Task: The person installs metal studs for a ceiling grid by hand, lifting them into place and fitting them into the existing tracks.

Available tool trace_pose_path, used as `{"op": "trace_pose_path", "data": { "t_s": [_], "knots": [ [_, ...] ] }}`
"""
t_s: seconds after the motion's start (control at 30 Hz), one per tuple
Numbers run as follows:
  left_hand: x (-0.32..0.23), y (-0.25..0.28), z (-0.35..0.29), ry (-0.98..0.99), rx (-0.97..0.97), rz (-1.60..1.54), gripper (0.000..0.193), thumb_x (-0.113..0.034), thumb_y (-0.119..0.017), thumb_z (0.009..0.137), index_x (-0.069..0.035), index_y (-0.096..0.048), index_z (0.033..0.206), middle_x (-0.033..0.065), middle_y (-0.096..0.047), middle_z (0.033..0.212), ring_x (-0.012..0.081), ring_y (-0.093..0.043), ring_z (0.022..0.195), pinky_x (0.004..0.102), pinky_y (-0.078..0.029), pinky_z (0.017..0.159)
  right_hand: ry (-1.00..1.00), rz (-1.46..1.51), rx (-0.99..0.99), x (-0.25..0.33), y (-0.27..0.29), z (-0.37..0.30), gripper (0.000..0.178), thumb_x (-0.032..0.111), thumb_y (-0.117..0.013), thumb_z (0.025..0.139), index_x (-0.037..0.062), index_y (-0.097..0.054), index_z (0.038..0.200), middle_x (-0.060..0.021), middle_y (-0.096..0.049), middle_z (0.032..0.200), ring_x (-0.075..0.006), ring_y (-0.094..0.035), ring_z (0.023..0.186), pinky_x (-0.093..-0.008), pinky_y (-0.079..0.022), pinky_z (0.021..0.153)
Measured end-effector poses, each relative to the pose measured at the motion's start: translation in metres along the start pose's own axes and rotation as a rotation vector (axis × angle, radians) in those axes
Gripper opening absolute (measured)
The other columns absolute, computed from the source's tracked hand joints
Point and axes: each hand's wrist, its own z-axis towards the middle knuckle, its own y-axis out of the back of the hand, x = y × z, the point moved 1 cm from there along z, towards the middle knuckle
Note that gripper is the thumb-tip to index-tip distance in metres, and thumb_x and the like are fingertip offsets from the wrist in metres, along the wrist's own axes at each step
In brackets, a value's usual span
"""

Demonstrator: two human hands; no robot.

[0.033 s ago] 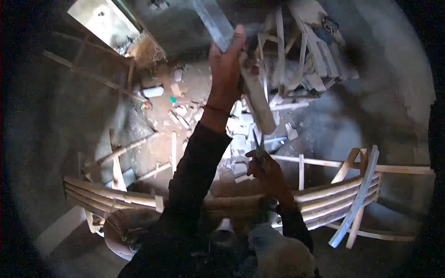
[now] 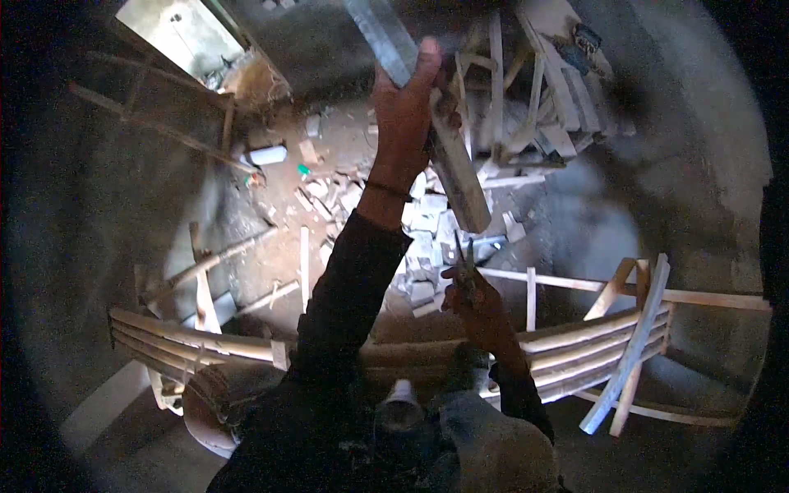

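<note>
My left hand (image 2: pixel 400 115) is raised at upper centre, its fingers closed round a long, narrow grey bar (image 2: pixel 460 185). The bar slants from the top edge down to the middle of the view; the grip hides part of it. Lower right of that, my right hand (image 2: pixel 485 316) is closed on a small two-pronged hand tool (image 2: pixel 465 264). Its two thin dark points stand apart, directed up at the bar's lower end. Whether they touch the bar I cannot tell. The exact kind of tool is too dark to make out.
A slatted wooden platform (image 2: pixel 592 349) runs across below my hands, with a pale plank (image 2: pixel 629 353) leaning on its right side. Far below, broken rubble (image 2: pixel 423 218) covers the floor. Timber frames (image 2: pixel 534 90) are piled at upper right. A bright opening (image 2: pixel 185 37) is at upper left.
The whole view has shifted slightly. The bar's lower end sits a little higher, and the tool's two points show more clearly apart. Both hands keep their hold.
</note>
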Motion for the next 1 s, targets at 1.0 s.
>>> {"op": "trace_pose_path", "data": {
  "t_s": [1.0],
  "knots": [
    [0.024,-0.001,-0.044,0.289,0.0,0.103,0.04,-0.043,-0.062,0.091,-0.012,-0.044,0.108,0.0007,-0.045,0.067,0.0129,-0.047,0.038,0.0288,-0.041,0.032,0.027,0.039,-0.124,0.0,0.001,-0.036,0.026,0.024,-0.057,0.097,0.0067,-0.054,0.116,0.0011,-0.05,0.076,-0.009,-0.048,0.07,-0.0257,-0.043,0.065]
  ]
}}
